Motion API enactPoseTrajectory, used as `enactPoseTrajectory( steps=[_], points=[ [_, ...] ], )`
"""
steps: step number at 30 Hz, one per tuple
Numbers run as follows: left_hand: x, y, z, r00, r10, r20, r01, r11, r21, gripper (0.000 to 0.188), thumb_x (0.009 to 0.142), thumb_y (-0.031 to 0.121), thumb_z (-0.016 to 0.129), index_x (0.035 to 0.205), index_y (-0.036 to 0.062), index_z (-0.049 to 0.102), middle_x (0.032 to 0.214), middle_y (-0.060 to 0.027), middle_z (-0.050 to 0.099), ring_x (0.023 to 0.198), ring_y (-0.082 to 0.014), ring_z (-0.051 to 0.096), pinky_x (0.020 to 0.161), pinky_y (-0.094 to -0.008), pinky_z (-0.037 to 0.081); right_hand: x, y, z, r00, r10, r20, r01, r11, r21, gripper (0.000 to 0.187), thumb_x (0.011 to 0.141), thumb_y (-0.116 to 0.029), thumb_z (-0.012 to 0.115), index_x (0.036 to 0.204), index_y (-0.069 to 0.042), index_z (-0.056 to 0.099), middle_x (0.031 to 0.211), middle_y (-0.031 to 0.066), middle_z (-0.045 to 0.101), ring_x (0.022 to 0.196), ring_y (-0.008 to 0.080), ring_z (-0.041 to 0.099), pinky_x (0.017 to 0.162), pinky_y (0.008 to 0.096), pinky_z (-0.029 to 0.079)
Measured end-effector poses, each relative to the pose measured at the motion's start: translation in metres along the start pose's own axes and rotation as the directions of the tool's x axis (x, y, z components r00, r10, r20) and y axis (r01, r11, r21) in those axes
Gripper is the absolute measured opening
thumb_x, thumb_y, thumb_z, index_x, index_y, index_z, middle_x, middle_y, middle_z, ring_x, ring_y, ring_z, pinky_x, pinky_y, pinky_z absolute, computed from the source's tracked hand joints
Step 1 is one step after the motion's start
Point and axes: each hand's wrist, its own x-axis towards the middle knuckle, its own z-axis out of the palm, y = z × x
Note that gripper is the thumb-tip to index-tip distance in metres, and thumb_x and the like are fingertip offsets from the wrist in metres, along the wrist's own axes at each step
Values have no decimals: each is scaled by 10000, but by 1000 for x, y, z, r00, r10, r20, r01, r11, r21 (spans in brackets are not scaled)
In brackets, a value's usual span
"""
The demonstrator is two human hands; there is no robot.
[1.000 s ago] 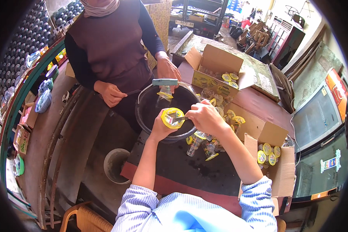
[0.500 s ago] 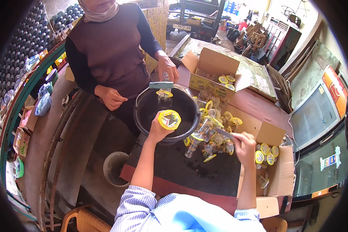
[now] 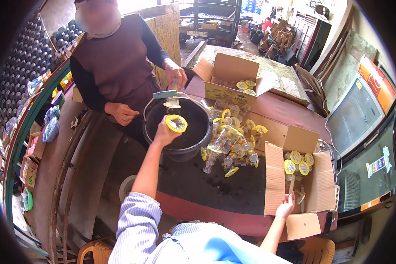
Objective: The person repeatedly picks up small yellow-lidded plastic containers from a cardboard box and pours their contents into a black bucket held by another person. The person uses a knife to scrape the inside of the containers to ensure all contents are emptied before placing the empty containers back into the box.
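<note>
My left hand grips a clear plastic cup with a yellow-rimmed lid, holding it over the black bucket. The lid's middle looks torn or cut. My right hand is closed on a knife, its flat blade pointing into the cardboard box at the right, where several yellow-lidded cups lie. Across the bucket, a co-worker's hand holds another clear cup tipped mouth-down, partly behind the bucket's handle grip. The co-worker's other hand is beside the bucket.
A heap of clear cups with yellow lids lies on the dark-topped table, right of the bucket. Behind it stands an open carton with more cups. A pale pail is at lower left, and a glass-fronted cabinet at right.
My right hand has moved with the knife from the cup heap down and right to the cardboard box. My left hand still holds its cup over the bucket. The whole view has shifted slightly.
</note>
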Motion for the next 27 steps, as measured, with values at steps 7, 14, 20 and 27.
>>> enactPoseTrajectory(
  steps=[7,14,20,27],
  points=[
    [31,10,-5,927,-151,343,-34,878,478,624,502,161,765,1010,5,438,910,-177,570,899,-319,555,778,-369,445,-1,19,-10,986,-116,122,108,991,74,166,824,-89,518,968,-22,566,792,13,561,725,83,510,670,200,390],
    [38,14,10,839,-293,458,-231,571,787,681,453,190,783,1022,43,438,964,-129,569,982,-298,497,806,-404,400,3,17,-25,976,37,214,-110,934,340,162,828,-87,507,964,-17,561,768,28,564,733,105,526,793,236,417],
    [39,22,11,802,-318,506,-367,406,837,617,442,168,778,965,71,465,934,-84,576,950,-268,508,782,-399,385,8,17,-33,962,97,256,-210,863,459,196,839,-109,497,1007,-14,534,772,38,564,777,125,541,862,282,416],
    [44,30,10,808,-284,517,-451,267,852,590,417,162,783,934,94,506,877,-47,590,922,-226,525,798,-367,364,10,17,-35,954,120,276,-239,859,452,221,840,-107,493,1038,-12,515,755,50,577,783,135,554,888,308,407]
  ],
)
